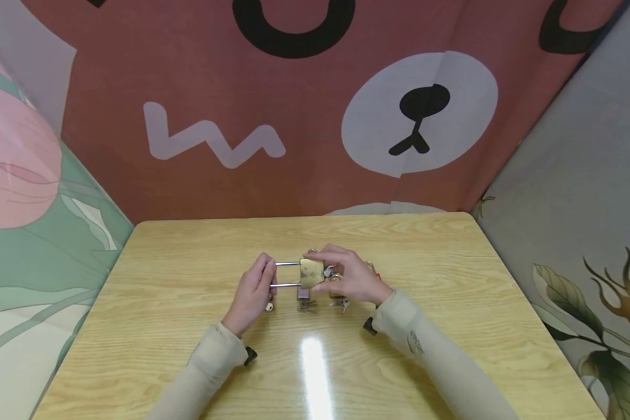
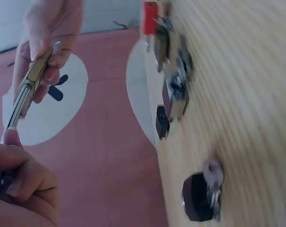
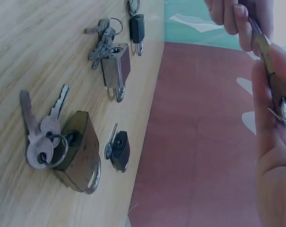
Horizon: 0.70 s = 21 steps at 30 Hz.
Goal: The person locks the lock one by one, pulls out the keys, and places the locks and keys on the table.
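Observation:
A brass padlock (image 1: 312, 273) with a long steel shackle is held in the air above the table, the shackle pointing left. My left hand (image 1: 252, 294) grips the curved end of the shackle with curled fingers. With thumb and fingers, my right hand (image 1: 354, 279) pinches the padlock's body at its top and bottom edges. A key (image 3: 284, 111) stands at the end of the body opposite the shackle, as the right wrist view shows. In the left wrist view the shackle's far end is hidden inside the left hand.
Several other padlocks lie on the wooden table (image 1: 189, 251) below the hands. A brass padlock (image 3: 86, 153) has a ring of keys (image 3: 41, 146). Around it are a second padlock (image 3: 117, 68), small dark padlocks (image 3: 119, 150) and a red one (image 2: 150, 19). A cloth backdrop (image 1: 215, 186) hangs behind the table.

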Available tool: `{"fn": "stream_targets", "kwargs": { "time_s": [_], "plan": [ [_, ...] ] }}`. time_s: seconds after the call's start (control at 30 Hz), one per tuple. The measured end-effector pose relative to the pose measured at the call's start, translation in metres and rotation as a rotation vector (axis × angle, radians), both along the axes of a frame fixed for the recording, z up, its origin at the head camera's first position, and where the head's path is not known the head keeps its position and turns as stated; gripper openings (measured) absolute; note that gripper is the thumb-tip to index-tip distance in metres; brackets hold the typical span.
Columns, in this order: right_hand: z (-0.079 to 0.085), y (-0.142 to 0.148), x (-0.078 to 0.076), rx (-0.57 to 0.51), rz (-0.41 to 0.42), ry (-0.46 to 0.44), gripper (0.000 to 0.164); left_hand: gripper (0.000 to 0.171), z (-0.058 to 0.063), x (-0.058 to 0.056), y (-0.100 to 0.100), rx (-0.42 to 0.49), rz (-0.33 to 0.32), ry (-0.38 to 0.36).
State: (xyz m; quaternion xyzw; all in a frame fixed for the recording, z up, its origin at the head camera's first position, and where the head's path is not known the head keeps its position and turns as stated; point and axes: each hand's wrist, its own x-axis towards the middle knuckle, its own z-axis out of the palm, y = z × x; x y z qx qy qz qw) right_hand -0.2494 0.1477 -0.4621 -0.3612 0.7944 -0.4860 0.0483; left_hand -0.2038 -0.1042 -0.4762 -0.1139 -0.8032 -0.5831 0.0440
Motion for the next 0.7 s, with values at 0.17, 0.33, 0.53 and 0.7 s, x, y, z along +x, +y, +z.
{"fn": "stream_targets", "kwargs": {
  "time_s": [0.17, 0.33, 0.53, 0.7],
  "plan": [
    [0.0003, -0.0022, 0.0007, -0.015, -0.007, -0.010, 0.068, 0.028, 0.0022, 0.0014, 0.0021, -0.036, -0.005, 0.061],
    [-0.0003, -0.0014, -0.0003, -0.085, 0.002, -0.098, 0.067, 0.026, 0.0025, 0.0001, 0.0035, -0.043, -0.019, 0.096],
    [-0.0025, -0.0001, -0.0029, -0.171, 0.016, -0.302, 0.070, 0.029, 0.0010, -0.0054, 0.0001, 0.029, -0.031, 0.061],
    [-0.0046, 0.0011, -0.0032, -0.216, 0.020, -0.436, 0.072, 0.032, 0.0022, -0.0047, -0.0002, 0.099, -0.023, 0.016]
  ]
}}
